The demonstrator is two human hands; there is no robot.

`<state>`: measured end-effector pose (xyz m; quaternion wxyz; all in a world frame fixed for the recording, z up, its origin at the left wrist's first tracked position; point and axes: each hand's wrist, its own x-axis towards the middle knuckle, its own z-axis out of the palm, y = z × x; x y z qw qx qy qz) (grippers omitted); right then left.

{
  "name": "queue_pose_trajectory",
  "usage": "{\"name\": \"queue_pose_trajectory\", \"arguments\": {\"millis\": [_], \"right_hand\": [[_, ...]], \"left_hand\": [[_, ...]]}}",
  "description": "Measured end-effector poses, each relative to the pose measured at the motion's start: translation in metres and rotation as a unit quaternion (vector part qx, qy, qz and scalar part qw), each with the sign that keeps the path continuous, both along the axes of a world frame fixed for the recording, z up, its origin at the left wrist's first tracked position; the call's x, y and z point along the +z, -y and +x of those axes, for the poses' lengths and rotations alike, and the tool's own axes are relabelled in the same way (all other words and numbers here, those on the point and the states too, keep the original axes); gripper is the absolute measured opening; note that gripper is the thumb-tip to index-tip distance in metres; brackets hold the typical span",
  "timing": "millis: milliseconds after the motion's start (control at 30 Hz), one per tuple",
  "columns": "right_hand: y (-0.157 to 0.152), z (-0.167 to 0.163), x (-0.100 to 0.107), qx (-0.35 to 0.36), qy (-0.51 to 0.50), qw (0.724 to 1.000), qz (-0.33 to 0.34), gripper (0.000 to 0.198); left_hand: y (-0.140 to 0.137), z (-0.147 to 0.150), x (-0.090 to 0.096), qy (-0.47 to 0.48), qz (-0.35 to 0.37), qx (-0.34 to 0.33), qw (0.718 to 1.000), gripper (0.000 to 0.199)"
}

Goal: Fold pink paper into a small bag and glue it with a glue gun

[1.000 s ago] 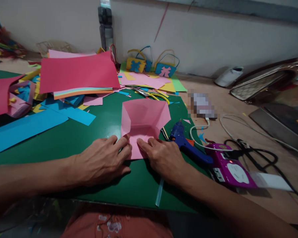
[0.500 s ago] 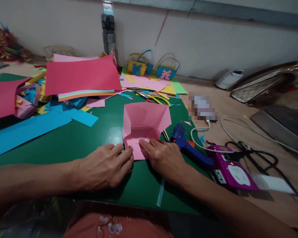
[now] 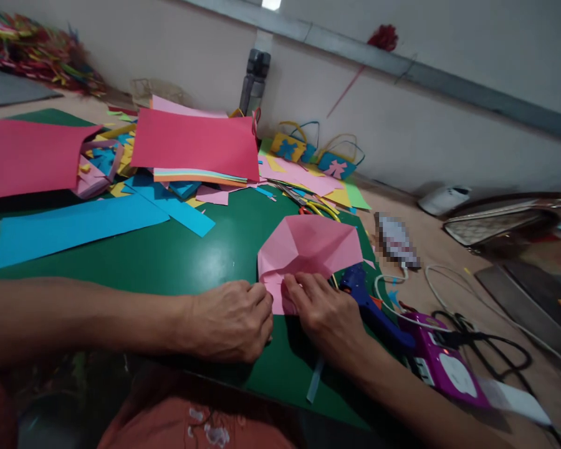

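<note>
Pink folded paper [image 3: 320, 240] stands part-open right of the frame's centre, its near flap [image 3: 279, 300] under the fingertips of a half-curled right hand [image 3: 326, 312]. The left hand [image 3: 234, 319], outstretched a second ago, now curls at the flap's left edge, any pinch hidden, apparently leaving the right to steady the fold.

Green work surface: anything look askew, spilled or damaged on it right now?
Nothing looks spilled, and the pink folded paper at the right hand shows no obvious damage. Untidy spots: the sheet stack sits over coloured scraps, its edges out of line, and a translucent stick lies near the front edge of the green surface.
</note>
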<state>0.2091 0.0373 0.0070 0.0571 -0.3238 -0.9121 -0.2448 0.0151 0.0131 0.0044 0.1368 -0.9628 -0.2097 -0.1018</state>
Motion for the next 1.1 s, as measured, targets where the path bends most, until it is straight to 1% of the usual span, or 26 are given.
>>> {"name": "queue_pose_trajectory", "arguments": {"millis": [67, 133, 200, 267, 333, 400, 500, 567, 633, 767, 900, 967, 1033, 1100], "right_hand": [[-0.002, -0.004, 0.000, 0.003, 0.030, 1.000, -0.003, 0.022], [-0.003, -0.006, 0.000, -0.004, 0.042, 0.999, -0.012, 0.020], [-0.004, -0.008, 0.001, -0.016, 0.033, 0.999, -0.022, 0.019], [-0.004, -0.007, 0.004, -0.016, 0.000, 0.999, -0.029, 0.018], [-0.001, -0.005, 0.007, 0.009, -0.041, 0.999, -0.033, 0.017], [0.005, -0.003, 0.011, 0.062, -0.056, 0.996, -0.033, 0.022], [0.016, 0.000, 0.013, 0.125, -0.018, 0.992, -0.010, 0.024], [0.022, -0.001, 0.012, 0.130, 0.020, 0.991, 0.013, 0.025], [0.025, -0.003, 0.011, 0.115, 0.050, 0.992, 0.028, 0.027], [0.018, -0.008, 0.008, 0.078, 0.054, 0.995, 0.041, 0.027], [0.009, -0.005, 0.009, 0.042, -0.008, 0.998, 0.047, 0.023], [0.006, -0.002, 0.012, 0.034, -0.062, 0.997, 0.029, 0.021], [0.003, 0.002, 0.016, 0.032, -0.126, 0.992, 0.000, 0.019], [0.001, 0.006, 0.021, 0.026, -0.186, 0.982, -0.028, 0.016]], "left_hand": [[0.000, -0.001, -0.001, 0.022, 0.011, -0.012, 1.000, 0.020], [-0.001, -0.002, -0.002, 0.043, 0.021, -0.039, 0.998, 0.017], [-0.001, -0.003, -0.002, 0.065, 0.030, -0.076, 0.995, 0.016], [-0.003, -0.004, -0.001, 0.090, 0.040, -0.105, 0.990, 0.017], [-0.004, -0.005, 0.000, 0.122, 0.050, -0.127, 0.983, 0.022], [-0.006, -0.006, 0.001, 0.156, 0.062, -0.154, 0.974, 0.026], [-0.007, -0.007, 0.001, 0.185, 0.074, -0.199, 0.960, 0.025], [-0.006, -0.006, 0.000, 0.190, 0.077, -0.217, 0.954, 0.025], [-0.006, -0.006, -0.001, 0.192, 0.077, -0.224, 0.952, 0.025], [-0.006, -0.005, -0.002, 0.189, 0.068, -0.222, 0.954, 0.024], [-0.008, -0.006, -0.002, 0.195, 0.058, -0.197, 0.959, 0.023], [-0.011, -0.008, -0.002, 0.216, 0.051, -0.165, 0.961, 0.024], [-0.018, -0.009, -0.002, 0.268, 0.031, -0.119, 0.956, 0.024], [-0.026, -0.010, -0.002, 0.358, -0.015, -0.057, 0.932, 0.020]]}}
